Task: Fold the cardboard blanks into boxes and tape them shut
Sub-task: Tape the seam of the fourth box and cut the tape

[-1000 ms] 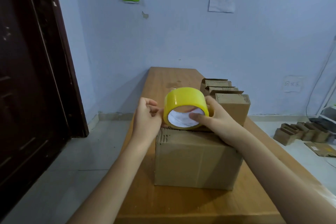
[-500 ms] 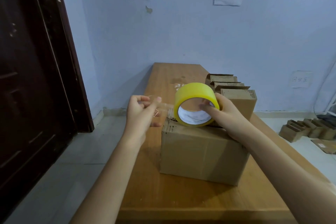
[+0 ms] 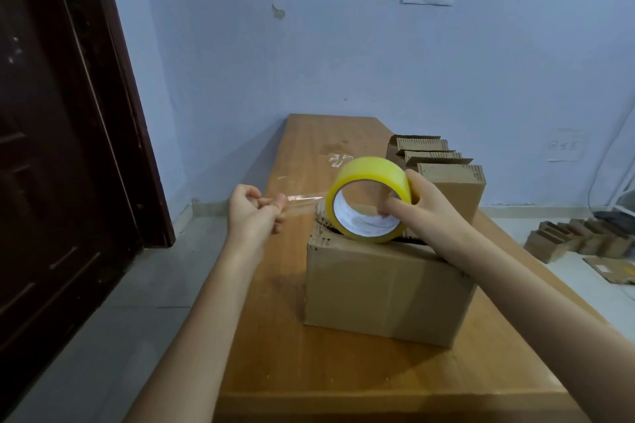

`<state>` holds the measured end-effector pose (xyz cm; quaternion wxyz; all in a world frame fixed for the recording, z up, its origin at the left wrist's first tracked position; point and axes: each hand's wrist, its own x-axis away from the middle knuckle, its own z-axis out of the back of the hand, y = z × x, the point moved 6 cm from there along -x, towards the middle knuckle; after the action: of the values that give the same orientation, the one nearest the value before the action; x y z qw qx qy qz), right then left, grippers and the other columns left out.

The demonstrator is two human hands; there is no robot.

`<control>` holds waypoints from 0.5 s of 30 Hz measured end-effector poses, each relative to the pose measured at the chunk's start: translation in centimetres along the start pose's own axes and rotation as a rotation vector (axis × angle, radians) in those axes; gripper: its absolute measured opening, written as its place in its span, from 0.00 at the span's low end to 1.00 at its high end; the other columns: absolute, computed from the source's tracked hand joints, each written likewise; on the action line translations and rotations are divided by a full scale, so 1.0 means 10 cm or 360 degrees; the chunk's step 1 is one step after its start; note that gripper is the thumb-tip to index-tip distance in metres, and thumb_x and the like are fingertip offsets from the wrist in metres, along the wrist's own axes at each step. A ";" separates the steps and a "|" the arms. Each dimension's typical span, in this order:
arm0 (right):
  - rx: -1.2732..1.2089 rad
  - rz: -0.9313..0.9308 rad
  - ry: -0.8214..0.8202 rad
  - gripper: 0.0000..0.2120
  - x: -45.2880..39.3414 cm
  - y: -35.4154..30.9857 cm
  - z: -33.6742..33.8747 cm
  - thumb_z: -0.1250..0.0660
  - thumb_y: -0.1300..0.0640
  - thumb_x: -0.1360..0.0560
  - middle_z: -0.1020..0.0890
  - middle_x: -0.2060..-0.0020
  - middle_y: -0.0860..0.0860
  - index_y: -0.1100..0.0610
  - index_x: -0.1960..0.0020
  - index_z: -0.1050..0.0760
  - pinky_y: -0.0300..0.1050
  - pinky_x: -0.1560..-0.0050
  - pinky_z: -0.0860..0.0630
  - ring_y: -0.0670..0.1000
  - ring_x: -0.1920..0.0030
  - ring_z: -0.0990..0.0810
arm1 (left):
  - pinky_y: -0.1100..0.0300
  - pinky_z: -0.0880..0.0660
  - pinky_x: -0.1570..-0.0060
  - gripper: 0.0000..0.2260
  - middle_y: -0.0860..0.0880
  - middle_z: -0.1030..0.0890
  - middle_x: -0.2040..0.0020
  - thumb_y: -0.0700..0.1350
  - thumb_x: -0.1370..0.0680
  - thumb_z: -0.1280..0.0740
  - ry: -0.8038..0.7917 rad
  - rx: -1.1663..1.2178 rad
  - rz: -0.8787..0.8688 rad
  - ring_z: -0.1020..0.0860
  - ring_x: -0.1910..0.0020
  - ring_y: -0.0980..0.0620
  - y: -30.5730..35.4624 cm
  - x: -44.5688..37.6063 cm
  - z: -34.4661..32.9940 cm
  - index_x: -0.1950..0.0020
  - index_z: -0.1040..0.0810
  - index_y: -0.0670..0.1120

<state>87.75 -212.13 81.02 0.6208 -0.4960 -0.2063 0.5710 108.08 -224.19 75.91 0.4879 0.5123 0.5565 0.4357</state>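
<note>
On the long wooden table point(image 3: 309, 371), plain brown cardboard box point(image 3: 385, 288): your right hand point(image 3: 429, 213) grips the yellow tape roll point(image 3: 369, 199) resting on its top, your left hand point(image 3: 252, 213) pinches the clear tape strip point(image 3: 302, 204), now pulled further out than a second ago, ready for sealing.

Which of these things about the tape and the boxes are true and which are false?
1. The right hand holds the yellow tape roll. True.
2. The left hand rests flat on the table. False: it pinches the clear tape strip pulled off the roll.
3. The tape roll sits over the cardboard box. True.
4. The box stands on the floor. False: it stands on the table.
5. More cardboard boxes stand behind it. True.
</note>
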 end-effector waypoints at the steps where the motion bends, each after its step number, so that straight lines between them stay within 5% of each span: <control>1: -0.0030 -0.0003 0.0019 0.12 0.00 0.01 0.01 0.33 0.56 0.32 0.34 0.65 0.52 0.60 0.56 0.34 0.44 0.62 0.38 0.48 0.65 0.35 | 0.67 0.33 0.80 0.12 0.47 0.29 0.65 0.33 0.23 0.34 -0.0019 -0.0038 0.0021 0.29 0.72 0.55 -0.05 0.01 -0.02 0.55 0.36 0.46; 7: -0.0088 0.0032 -0.0012 0.12 -0.03 0.03 -0.03 0.33 0.63 0.30 0.31 0.65 0.55 0.65 0.52 0.35 0.46 0.60 0.36 0.50 0.64 0.34 | 0.63 0.31 0.76 0.10 0.47 0.28 0.62 0.36 0.24 0.33 -0.0035 0.0103 0.0260 0.28 0.69 0.54 -0.47 0.19 -0.09 0.54 0.34 0.45; 11: -0.0091 0.0030 -0.0004 0.18 -0.04 0.01 -0.03 0.35 0.56 0.36 0.30 0.62 0.54 0.64 0.50 0.33 0.46 0.59 0.35 0.49 0.62 0.32 | 0.62 0.32 0.78 0.10 0.46 0.28 0.63 0.37 0.23 0.35 -0.0057 0.0031 0.0228 0.30 0.72 0.53 -0.54 0.34 -0.19 0.58 0.35 0.45; 15: -0.0051 -0.0003 0.0000 0.14 -0.06 0.09 -0.01 0.33 0.59 0.29 0.31 0.60 0.53 0.65 0.50 0.34 0.47 0.58 0.35 0.50 0.60 0.32 | 0.58 0.30 0.68 0.06 0.46 0.23 0.60 0.44 0.20 0.38 -0.0175 -0.0227 0.0270 0.26 0.65 0.51 -0.68 0.42 -0.23 0.55 0.29 0.44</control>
<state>87.22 -212.91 80.35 0.6133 -0.5057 -0.2158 0.5671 104.80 -220.59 69.17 0.5143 0.5446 0.4510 0.4852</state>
